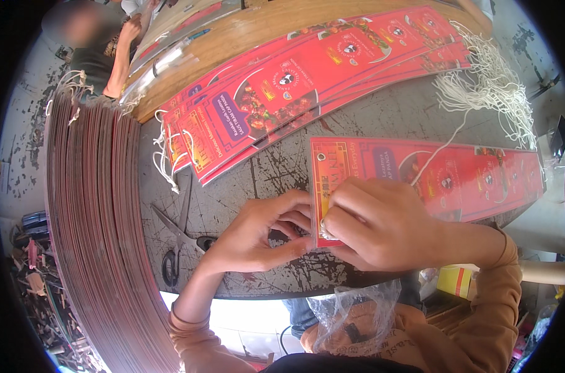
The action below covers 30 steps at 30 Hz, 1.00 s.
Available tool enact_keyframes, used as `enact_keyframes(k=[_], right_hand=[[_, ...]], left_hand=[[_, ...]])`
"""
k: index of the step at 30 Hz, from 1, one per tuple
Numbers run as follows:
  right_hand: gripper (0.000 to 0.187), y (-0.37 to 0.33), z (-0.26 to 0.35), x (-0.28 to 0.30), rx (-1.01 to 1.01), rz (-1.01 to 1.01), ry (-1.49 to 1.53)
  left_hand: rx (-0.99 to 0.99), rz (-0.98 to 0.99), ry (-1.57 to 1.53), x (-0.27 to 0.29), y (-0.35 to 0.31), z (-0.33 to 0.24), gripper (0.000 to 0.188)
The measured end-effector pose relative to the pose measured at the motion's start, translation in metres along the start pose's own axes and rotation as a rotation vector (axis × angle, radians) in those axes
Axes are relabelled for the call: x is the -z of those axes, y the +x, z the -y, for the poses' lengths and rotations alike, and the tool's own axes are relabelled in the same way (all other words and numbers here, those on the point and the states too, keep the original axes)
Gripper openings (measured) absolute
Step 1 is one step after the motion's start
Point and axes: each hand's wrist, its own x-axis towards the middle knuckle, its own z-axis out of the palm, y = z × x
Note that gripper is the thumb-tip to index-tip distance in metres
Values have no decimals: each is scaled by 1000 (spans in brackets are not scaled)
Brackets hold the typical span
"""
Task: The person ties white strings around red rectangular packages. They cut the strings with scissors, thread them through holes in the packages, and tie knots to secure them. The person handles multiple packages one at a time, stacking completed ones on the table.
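A long red printed hanging sign (428,163) with a clear glossy cover lies in front of me. Its yellow end carries an eyelet hole in the upper corner. My left hand (264,233) grips that end, thumb and fingers curled at its left edge. Over the lower corner, my right hand (382,227) is closed in a pinch on a white string (443,148), which trails from the hand up to the right. A small bit of string shows at the corner beneath my fingers; the lower hole itself is hidden.
Several red signs (295,81) lie fanned beyond my hands, some with strings tied on. A bundle of white strings (491,87) drapes at the right. Black-handled scissors (180,233) lie open left of my hands. A tall stack of boards (96,230) stands left. Another person's arm (122,56) is far left.
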Motion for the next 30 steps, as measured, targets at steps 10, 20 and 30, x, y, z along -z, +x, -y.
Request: enact_keyframes(k=[10,20,30], right_hand=[[24,2,1,3,-70,88,118],[13,0,-26,21,-322,263,434],[17,5,-23,15,-307,113,498]], left_hand=[[68,-20,-191,-1,-1,11,12],[48,-272,397,-13,0,0,12],[-459,-448,644,-17,9,1,21]])
